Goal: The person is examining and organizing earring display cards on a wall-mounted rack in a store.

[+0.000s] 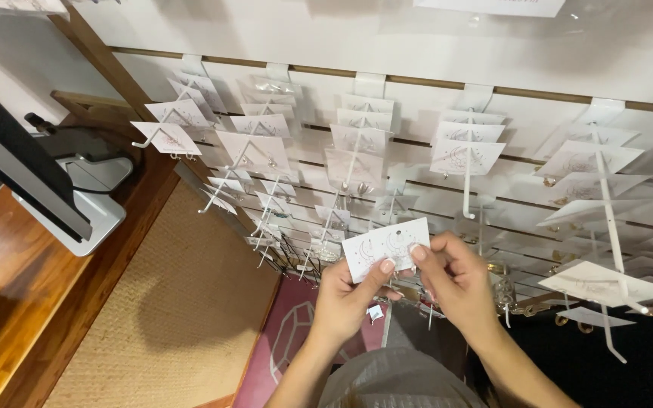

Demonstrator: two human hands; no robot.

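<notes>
Earring card [385, 248], white and printed with a moon design, sits pinched between both my hands in front of the slotted wall of hooks [466, 193]. My left hand [345, 295] grips its lower edge, my right hand [451, 276] its right corner, fingers closed on it. Pressing too hard could bend the card, and a stray elbow might knock neighbouring cards [466, 147] off their hooks.

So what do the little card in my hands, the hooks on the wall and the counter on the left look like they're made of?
Card: thin white card stock, matte; it stays flat where the left hand and right hand pinch it. Hooks: probably white-coated metal or plastic; slim and stiff. Counter: wood, glossy reddish-brown with visible grain.
</notes>
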